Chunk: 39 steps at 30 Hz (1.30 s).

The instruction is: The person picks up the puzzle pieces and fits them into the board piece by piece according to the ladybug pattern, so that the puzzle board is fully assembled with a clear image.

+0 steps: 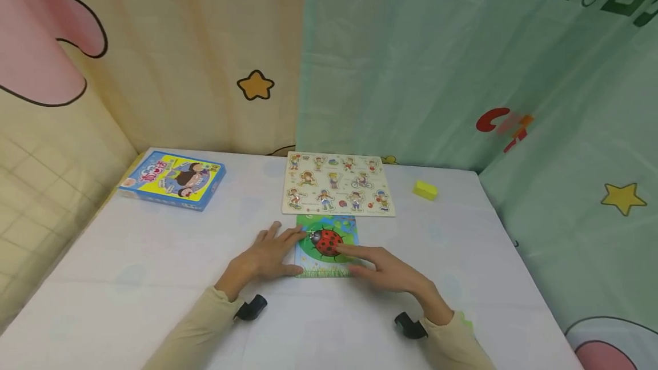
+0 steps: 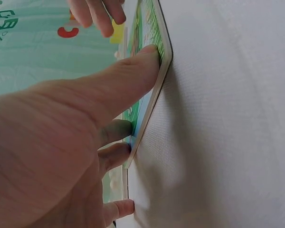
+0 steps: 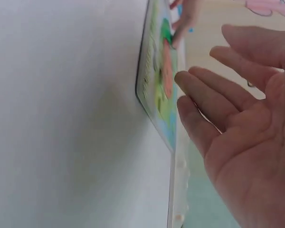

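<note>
A square ladybug puzzle board (image 1: 329,267) lies flat on the white table, with a red spotted ladybug on a green ground. My left hand (image 1: 269,253) rests at its left edge, thumb (image 2: 147,64) on the lower corner and fingertips on the left side, fingers fairly straight. From the right, my right hand (image 1: 388,267) reaches over the board with fingers extended toward the ladybug's right side. In the right wrist view the right hand (image 3: 249,109) holds nothing, its fingers spread apart beside the board (image 3: 152,90).
Right behind the ladybug board lies a larger cream peg board (image 1: 339,184) with cartoon children figures. A blue and yellow box (image 1: 175,180) sits at the back left of the table (image 1: 154,278). A yellow block (image 1: 425,190) stands at the back right. Printed curtains hang behind.
</note>
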Each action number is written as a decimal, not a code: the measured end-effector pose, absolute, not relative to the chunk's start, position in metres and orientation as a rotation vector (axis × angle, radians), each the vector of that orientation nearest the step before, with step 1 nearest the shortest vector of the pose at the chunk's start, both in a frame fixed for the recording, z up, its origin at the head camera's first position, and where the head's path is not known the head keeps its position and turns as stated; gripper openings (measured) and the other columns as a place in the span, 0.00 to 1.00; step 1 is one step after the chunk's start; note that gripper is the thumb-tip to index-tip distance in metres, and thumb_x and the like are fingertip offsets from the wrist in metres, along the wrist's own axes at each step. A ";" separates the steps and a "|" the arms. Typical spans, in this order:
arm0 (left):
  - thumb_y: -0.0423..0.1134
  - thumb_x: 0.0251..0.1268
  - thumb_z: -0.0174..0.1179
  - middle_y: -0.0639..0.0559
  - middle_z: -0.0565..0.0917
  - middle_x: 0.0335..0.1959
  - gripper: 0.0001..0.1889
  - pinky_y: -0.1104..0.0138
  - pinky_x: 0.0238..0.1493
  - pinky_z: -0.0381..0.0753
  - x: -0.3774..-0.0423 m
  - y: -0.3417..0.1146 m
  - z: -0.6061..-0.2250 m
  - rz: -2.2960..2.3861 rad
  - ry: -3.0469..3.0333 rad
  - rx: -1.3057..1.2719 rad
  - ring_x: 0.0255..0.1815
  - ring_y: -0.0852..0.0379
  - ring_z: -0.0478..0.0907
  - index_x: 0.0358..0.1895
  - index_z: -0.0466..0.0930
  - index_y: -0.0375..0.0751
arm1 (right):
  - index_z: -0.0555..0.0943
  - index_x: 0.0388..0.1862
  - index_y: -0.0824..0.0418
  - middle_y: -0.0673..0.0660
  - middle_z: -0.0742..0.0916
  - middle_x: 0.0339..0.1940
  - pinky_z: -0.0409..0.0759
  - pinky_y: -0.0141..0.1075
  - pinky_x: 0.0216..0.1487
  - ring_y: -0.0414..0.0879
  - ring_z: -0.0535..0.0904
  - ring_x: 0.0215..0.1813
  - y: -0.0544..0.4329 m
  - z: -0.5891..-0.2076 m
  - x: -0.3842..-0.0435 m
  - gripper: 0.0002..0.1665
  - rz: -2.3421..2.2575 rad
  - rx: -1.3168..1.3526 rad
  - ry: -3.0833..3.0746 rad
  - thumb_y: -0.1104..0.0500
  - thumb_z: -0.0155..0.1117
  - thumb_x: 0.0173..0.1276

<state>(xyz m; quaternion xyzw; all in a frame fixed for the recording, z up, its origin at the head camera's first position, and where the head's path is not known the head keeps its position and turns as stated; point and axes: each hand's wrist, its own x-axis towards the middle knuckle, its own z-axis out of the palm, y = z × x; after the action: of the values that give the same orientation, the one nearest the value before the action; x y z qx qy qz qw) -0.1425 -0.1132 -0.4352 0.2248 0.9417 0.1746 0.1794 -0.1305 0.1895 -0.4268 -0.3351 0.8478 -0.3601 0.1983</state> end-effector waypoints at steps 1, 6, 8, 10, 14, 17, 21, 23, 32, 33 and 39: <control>0.57 0.65 0.64 0.51 0.55 0.82 0.42 0.36 0.76 0.47 -0.142 -0.113 -0.435 0.498 2.660 0.638 0.81 0.29 0.42 0.79 0.58 0.50 | 0.70 0.75 0.55 0.51 0.75 0.74 0.70 0.51 0.72 0.50 0.70 0.75 0.197 -0.426 -0.127 0.29 -1.039 -0.898 2.378 0.53 0.57 0.78; 0.56 0.65 0.64 0.49 0.56 0.81 0.42 0.36 0.76 0.49 -0.141 -0.111 -0.435 0.499 2.654 0.652 0.80 0.29 0.43 0.78 0.59 0.48 | 0.76 0.69 0.56 0.54 0.82 0.67 0.78 0.48 0.65 0.53 0.78 0.66 0.238 -0.421 -0.103 0.29 -1.078 -0.707 2.495 0.51 0.66 0.71; 0.56 0.65 0.65 0.48 0.56 0.81 0.42 0.35 0.75 0.49 -0.141 -0.111 -0.434 0.500 2.655 0.653 0.80 0.28 0.43 0.78 0.59 0.47 | 0.78 0.67 0.55 0.54 0.83 0.64 0.81 0.43 0.60 0.51 0.81 0.61 0.253 -0.420 -0.092 0.30 -1.042 -0.645 2.557 0.50 0.69 0.68; 0.57 0.65 0.64 0.49 0.56 0.82 0.42 0.36 0.76 0.49 -0.141 -0.111 -0.434 0.485 2.658 0.647 0.80 0.28 0.43 0.78 0.59 0.48 | 0.79 0.65 0.54 0.52 0.85 0.61 0.82 0.37 0.54 0.48 0.81 0.55 0.267 -0.420 -0.081 0.30 -1.003 -0.597 2.610 0.48 0.72 0.65; 0.56 0.65 0.64 0.48 0.56 0.82 0.42 0.35 0.75 0.49 -0.140 -0.111 -0.433 0.500 2.661 0.643 0.80 0.27 0.43 0.78 0.59 0.47 | 0.81 0.63 0.49 0.48 0.83 0.57 0.80 0.33 0.49 0.41 0.77 0.51 0.295 -0.422 -0.061 0.33 -0.914 -0.501 2.714 0.42 0.74 0.59; 0.56 0.65 0.65 0.48 0.56 0.81 0.42 0.35 0.75 0.49 -0.140 -0.111 -0.432 0.510 2.659 0.643 0.80 0.27 0.43 0.78 0.59 0.47 | 0.82 0.61 0.44 0.45 0.81 0.58 0.79 0.36 0.53 0.39 0.74 0.55 0.314 -0.425 -0.046 0.34 -0.802 -0.477 2.830 0.38 0.75 0.55; 0.56 0.65 0.65 0.48 0.56 0.81 0.42 0.35 0.75 0.49 -0.140 -0.112 -0.433 0.505 2.658 0.635 0.80 0.27 0.43 0.78 0.59 0.47 | 0.84 0.57 0.41 0.46 0.81 0.58 0.77 0.37 0.52 0.37 0.71 0.58 0.340 -0.436 -0.035 0.33 -0.691 -0.628 2.982 0.39 0.78 0.50; 0.56 0.65 0.64 0.48 0.56 0.82 0.42 0.35 0.75 0.48 -0.141 -0.113 -0.433 0.505 2.658 0.632 0.80 0.27 0.42 0.78 0.58 0.47 | 0.84 0.56 0.42 0.48 0.81 0.57 0.75 0.34 0.49 0.35 0.70 0.57 0.353 -0.442 -0.033 0.33 -0.672 -0.701 3.009 0.41 0.80 0.49; 0.55 0.65 0.65 0.47 0.56 0.81 0.42 0.34 0.75 0.49 -0.141 -0.113 -0.432 0.520 2.655 0.649 0.80 0.27 0.43 0.78 0.59 0.46 | 0.84 0.57 0.49 0.45 0.81 0.53 0.68 0.14 0.51 0.24 0.72 0.56 0.384 -0.453 -0.024 0.32 -0.849 -0.744 2.862 0.49 0.81 0.52; 0.56 0.65 0.65 0.48 0.56 0.81 0.42 0.35 0.75 0.49 -0.141 -0.113 -0.432 0.514 2.655 0.647 0.80 0.27 0.43 0.78 0.59 0.47 | 0.85 0.57 0.50 0.45 0.81 0.52 0.67 0.14 0.52 0.24 0.73 0.56 0.385 -0.454 -0.024 0.31 -0.873 -0.776 2.858 0.51 0.81 0.52; 0.56 0.65 0.64 0.48 0.57 0.81 0.42 0.35 0.75 0.50 -0.142 -0.113 -0.434 0.491 2.663 0.659 0.80 0.28 0.43 0.78 0.59 0.47 | 0.86 0.51 0.51 0.43 0.82 0.49 0.64 0.11 0.53 0.25 0.74 0.54 0.387 -0.459 -0.024 0.24 -0.980 -0.877 2.838 0.59 0.80 0.53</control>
<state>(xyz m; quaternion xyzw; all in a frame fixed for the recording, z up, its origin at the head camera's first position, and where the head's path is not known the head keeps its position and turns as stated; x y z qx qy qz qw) -0.1422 -0.1133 -0.4338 0.2327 0.9406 0.1736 0.1763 -0.0241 0.3875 -0.4594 -0.2803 0.9074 -0.3132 0.0068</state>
